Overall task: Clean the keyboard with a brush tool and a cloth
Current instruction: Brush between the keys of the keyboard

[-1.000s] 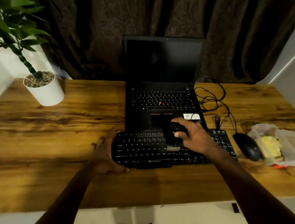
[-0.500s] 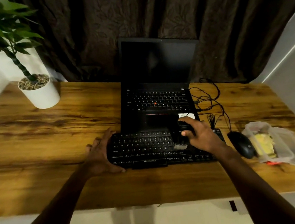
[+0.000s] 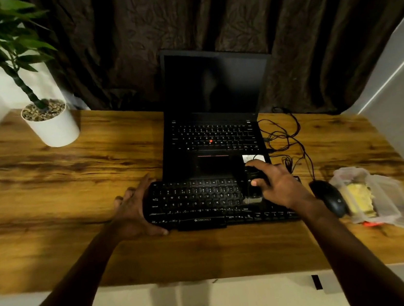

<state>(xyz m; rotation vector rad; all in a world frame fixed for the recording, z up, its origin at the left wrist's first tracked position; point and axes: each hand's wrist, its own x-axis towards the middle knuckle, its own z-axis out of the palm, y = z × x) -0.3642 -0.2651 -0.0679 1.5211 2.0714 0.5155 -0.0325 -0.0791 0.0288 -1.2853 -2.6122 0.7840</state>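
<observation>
A black external keyboard [image 3: 196, 201] lies flat on the wooden desk, just in front of an open laptop. My left hand [image 3: 134, 212] grips the keyboard's left end, thumb under the front edge. My right hand [image 3: 276, 187] holds a black brush tool [image 3: 253, 184] over the right half of the keys; its pale bristles [image 3: 252, 200] touch the keys. The keyboard's right end is hidden under my right hand and wrist. A yellow cloth [image 3: 359, 199] sits inside a clear plastic bag at the right.
The black laptop [image 3: 216, 135] stands open behind the keyboard, screen dark. A black mouse [image 3: 328, 198] and tangled cables [image 3: 285, 137] lie to the right. The clear bag [image 3: 384, 196] is beside the mouse. A white potted plant [image 3: 52, 125] stands back left on the desk [image 3: 48, 197].
My right hand with the brush has slid rightward along the keys, from the middle toward the right half. My left hand keeps its hold on the keyboard's left end.
</observation>
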